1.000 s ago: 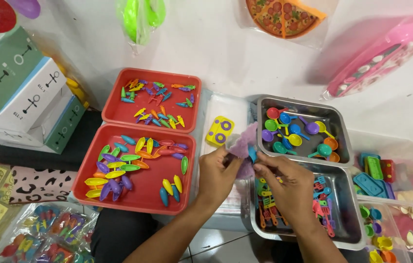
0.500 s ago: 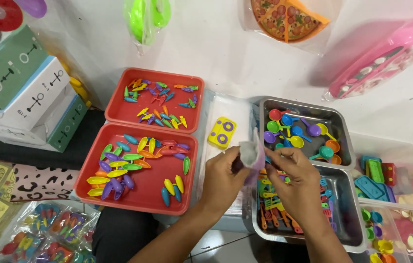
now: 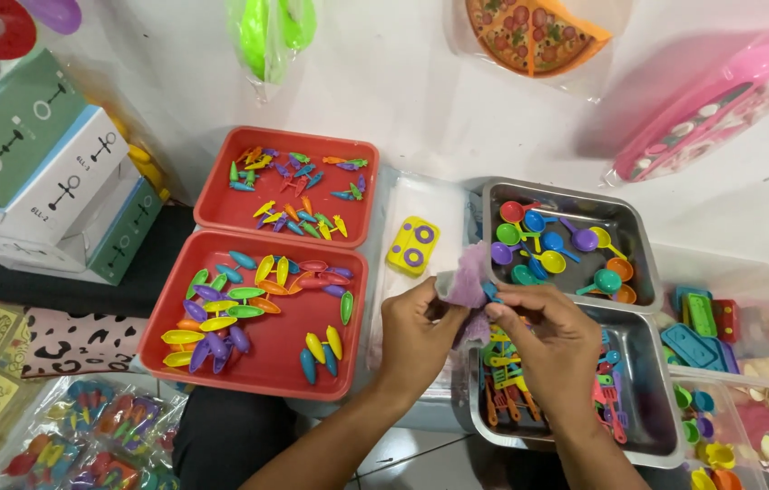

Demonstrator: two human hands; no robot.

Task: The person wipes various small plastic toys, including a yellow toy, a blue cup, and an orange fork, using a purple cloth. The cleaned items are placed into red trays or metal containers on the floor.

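Note:
My left hand (image 3: pixel 419 334) and my right hand (image 3: pixel 555 338) meet over the near metal tray (image 3: pixel 652 449), both pinching a small clear plastic bag (image 3: pixel 468 277) with a purple tint. A small blue piece (image 3: pixel 490 292) shows at the bag's edge by my right fingertips. The near metal tray holds many small coloured toy utensils (image 3: pixel 504 372). The far metal tray (image 3: pixel 566 194) holds several coloured toy pans (image 3: pixel 548 249). A yellow toy stove (image 3: pixel 412 246) with purple rings lies just left of the trays.
Two red trays stand at left: the near one (image 3: pixel 262 363) with coloured oval pieces, the far one (image 3: pixel 221 204) with small toy vegetables. Stacked boxes (image 3: pixel 48 181) sit far left, bagged toys (image 3: pixel 85 436) lower left, clear bins (image 3: pixel 729 318) of toys at right. Packaged toys hang on the wall.
My hands have shifted slightly right and down over the near metal tray, and the small bag between them has been turned and pulled up by the fingers.

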